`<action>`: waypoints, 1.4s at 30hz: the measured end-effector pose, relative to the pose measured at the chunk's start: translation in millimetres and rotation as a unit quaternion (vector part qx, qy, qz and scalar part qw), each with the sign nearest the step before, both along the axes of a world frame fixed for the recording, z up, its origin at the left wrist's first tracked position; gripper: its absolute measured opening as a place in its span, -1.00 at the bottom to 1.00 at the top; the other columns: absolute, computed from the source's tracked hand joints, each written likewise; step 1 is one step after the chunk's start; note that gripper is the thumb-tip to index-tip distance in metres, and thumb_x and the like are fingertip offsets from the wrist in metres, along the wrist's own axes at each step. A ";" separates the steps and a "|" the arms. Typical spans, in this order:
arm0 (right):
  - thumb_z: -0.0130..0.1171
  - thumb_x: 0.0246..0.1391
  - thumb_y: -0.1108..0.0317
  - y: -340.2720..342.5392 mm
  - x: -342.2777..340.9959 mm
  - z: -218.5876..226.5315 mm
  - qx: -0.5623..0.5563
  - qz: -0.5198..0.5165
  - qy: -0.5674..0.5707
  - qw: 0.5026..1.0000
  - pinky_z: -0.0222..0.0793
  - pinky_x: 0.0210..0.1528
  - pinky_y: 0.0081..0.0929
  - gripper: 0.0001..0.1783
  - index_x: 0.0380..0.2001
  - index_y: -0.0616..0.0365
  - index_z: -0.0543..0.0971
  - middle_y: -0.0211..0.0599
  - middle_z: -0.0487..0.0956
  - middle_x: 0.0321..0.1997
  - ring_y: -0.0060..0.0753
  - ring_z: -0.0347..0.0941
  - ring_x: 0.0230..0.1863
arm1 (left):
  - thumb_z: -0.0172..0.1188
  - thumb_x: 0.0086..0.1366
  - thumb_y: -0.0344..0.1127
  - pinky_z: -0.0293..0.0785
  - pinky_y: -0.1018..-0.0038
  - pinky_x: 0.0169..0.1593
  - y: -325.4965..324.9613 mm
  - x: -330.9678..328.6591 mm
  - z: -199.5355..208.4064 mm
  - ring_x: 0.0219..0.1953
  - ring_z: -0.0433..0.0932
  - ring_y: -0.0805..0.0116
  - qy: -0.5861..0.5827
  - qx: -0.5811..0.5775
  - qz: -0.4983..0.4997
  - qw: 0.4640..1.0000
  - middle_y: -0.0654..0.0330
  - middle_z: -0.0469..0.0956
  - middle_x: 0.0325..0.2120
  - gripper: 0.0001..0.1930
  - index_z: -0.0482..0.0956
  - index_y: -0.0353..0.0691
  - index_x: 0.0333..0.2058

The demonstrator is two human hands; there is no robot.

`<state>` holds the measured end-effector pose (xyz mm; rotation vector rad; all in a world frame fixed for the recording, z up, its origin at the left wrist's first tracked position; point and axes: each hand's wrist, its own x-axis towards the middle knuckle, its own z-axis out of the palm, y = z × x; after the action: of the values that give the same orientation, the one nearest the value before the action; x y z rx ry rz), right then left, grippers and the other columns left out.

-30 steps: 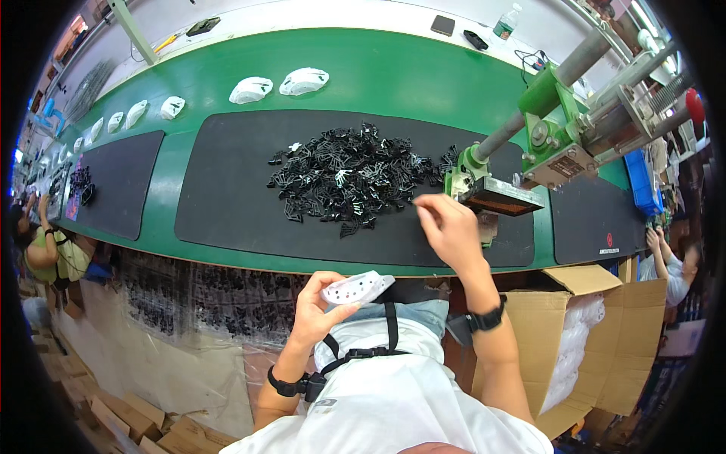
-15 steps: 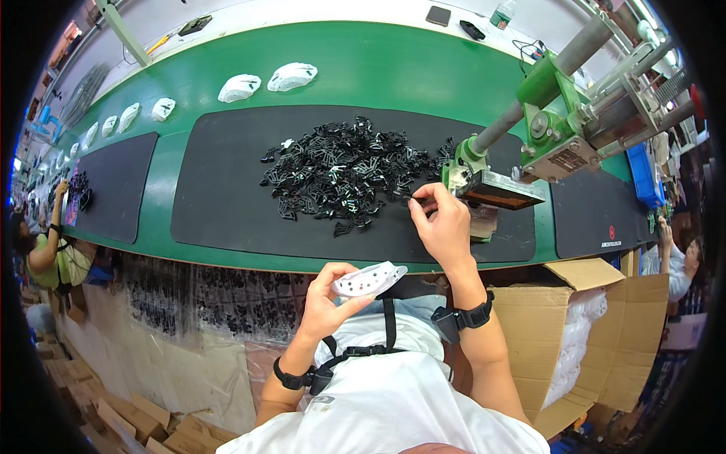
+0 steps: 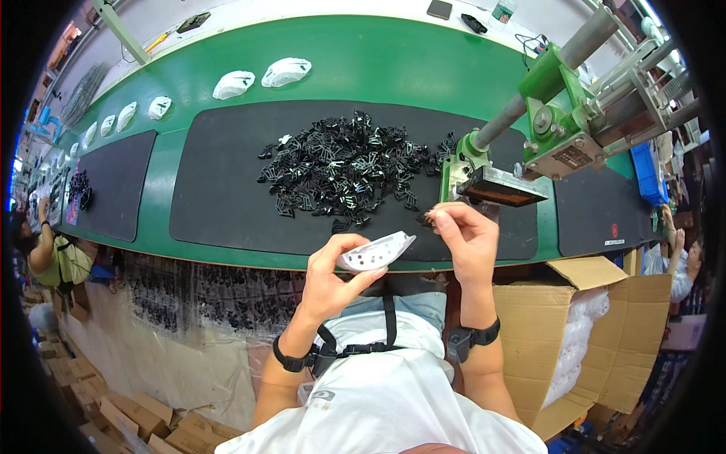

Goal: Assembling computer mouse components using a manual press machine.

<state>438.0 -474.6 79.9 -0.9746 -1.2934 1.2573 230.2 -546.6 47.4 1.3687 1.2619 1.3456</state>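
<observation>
My left hand (image 3: 331,278) grips a white curved plastic shell (image 3: 377,253) dotted with small dark holes, just in front of the bench's near edge. Pinched in the fingertips of my right hand (image 3: 470,236) is a small black plastic part (image 3: 425,219), close to the shell's right end but apart from it. Behind both hands a heap of similar black plastic parts (image 3: 340,170) covers the middle of the black mat (image 3: 219,189).
A green press (image 3: 556,125) stands over the mat's right side. White shells (image 3: 286,72) form a row along the green bench (image 3: 363,57). An open cardboard box (image 3: 529,333) with white contents is at my right. Co-workers sit at far left (image 3: 49,246) and far right (image 3: 681,261).
My right hand has drawn back from the heap toward me and slightly right, with a black part now visible in its fingers. My left hand has raised the shell slightly toward the bench.
</observation>
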 end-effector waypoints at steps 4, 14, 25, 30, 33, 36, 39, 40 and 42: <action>0.27 0.05 0.63 -29.6 -8.8 27.7 -0.028 -0.033 0.007 0.999 0.49 -0.06 -0.56 -0.81 -0.22 0.36 0.58 -0.25 0.65 -0.24 -0.56 0.56 -0.17 | 0.49 -0.02 -0.39 0.51 0.52 -0.20 14.7 6.4 11.6 -0.29 0.62 0.39 0.065 0.053 -0.023 0.996 0.15 0.64 -0.32 -0.63 0.58 -0.33 -0.23; 0.38 -0.16 0.61 -33.3 -14.3 26.7 0.160 -0.037 -0.228 0.960 0.46 -0.28 -0.50 -0.83 -0.40 0.22 0.66 -0.27 0.62 -0.34 -0.41 0.53 -0.32 | 0.50 -0.07 -0.40 0.49 0.41 -0.30 21.2 20.7 8.0 -0.37 0.59 0.22 0.088 0.111 -0.050 0.989 0.08 0.61 -0.35 -0.61 0.58 -0.32 -0.24; 0.44 -0.25 0.50 -21.9 5.9 22.9 0.274 -0.021 -0.310 0.910 0.45 -0.22 -0.35 -0.76 -0.39 0.14 0.67 -0.34 0.63 -0.28 -0.25 0.48 -0.26 | 0.49 -0.01 -0.40 0.51 0.52 -0.28 28.0 25.9 19.5 -0.33 0.61 0.43 0.023 0.016 -0.089 0.996 0.12 0.62 -0.35 -0.60 0.57 -0.35 -0.19; 0.43 -0.27 0.50 -24.0 21.5 17.0 0.336 0.013 -0.340 0.878 0.48 -0.19 -0.36 -0.69 -0.32 0.13 0.70 -0.36 0.63 -0.24 -0.21 0.49 -0.24 | 0.42 -0.01 -0.45 0.49 0.60 -0.33 35.7 23.0 15.7 -0.34 0.60 0.55 0.056 0.055 -0.138 0.987 0.21 0.63 -0.37 -0.63 0.56 -0.34 -0.18; 0.42 -0.27 0.54 -23.7 24.7 19.5 0.343 -0.010 -0.354 0.870 0.49 -0.24 -0.37 -0.69 -0.32 0.12 0.70 -0.36 0.63 -0.28 -0.24 0.49 -0.27 | 0.41 -0.04 -0.48 0.48 0.60 -0.34 33.4 28.9 21.0 -0.35 0.60 0.55 0.055 -0.032 -0.147 0.987 0.22 0.64 -0.36 -0.63 0.56 -0.34 -0.19; 0.43 -0.26 0.55 -24.6 26.5 19.6 0.362 -0.042 -0.338 0.868 0.49 -0.30 -0.41 -0.69 -0.32 0.12 0.71 -0.34 0.62 -0.30 -0.25 0.49 -0.33 | 0.44 -0.03 -0.45 0.49 0.57 -0.35 32.5 33.7 15.8 -0.36 0.61 0.50 0.013 -0.017 -0.135 0.991 0.20 0.65 -0.36 -0.63 0.56 -0.33 -0.20; 0.43 -0.24 0.57 -27.6 22.0 19.7 0.349 -0.087 -0.333 0.872 0.48 -0.35 -0.46 -0.70 -0.32 0.13 0.70 -0.34 0.60 -0.32 -0.30 0.49 -0.38 | 0.48 -0.01 -0.41 0.50 0.54 -0.36 31.3 40.0 20.4 -0.37 0.61 0.46 0.005 0.018 -0.119 0.993 0.18 0.65 -0.37 -0.62 0.56 -0.32 -0.20; 0.42 -0.23 0.58 -30.4 17.6 18.3 0.316 -0.093 -0.317 0.890 0.48 -0.36 -0.47 -0.71 -0.32 0.13 0.70 -0.34 0.59 -0.33 -0.32 0.49 -0.38 | 0.49 -0.01 -0.39 0.51 0.53 -0.36 30.5 41.4 23.9 -0.37 0.62 0.44 0.037 0.027 -0.109 0.993 0.17 0.64 -0.37 -0.62 0.56 -0.33 -0.20; 0.42 -0.21 0.60 -32.4 14.7 13.9 0.293 -0.104 -0.302 0.901 0.46 -0.41 -0.51 -0.72 -0.32 0.14 0.70 -0.34 0.57 -0.34 -0.38 0.49 -0.40 | 0.49 0.00 -0.37 0.51 0.52 -0.36 29.2 43.5 26.2 -0.37 0.62 0.42 0.070 0.036 -0.097 0.992 0.16 0.64 -0.38 -0.61 0.56 -0.33 -0.20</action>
<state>452.6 -507.0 93.8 -1.0467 -1.8410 0.3352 273.7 -517.4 73.7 1.6170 1.1462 1.1882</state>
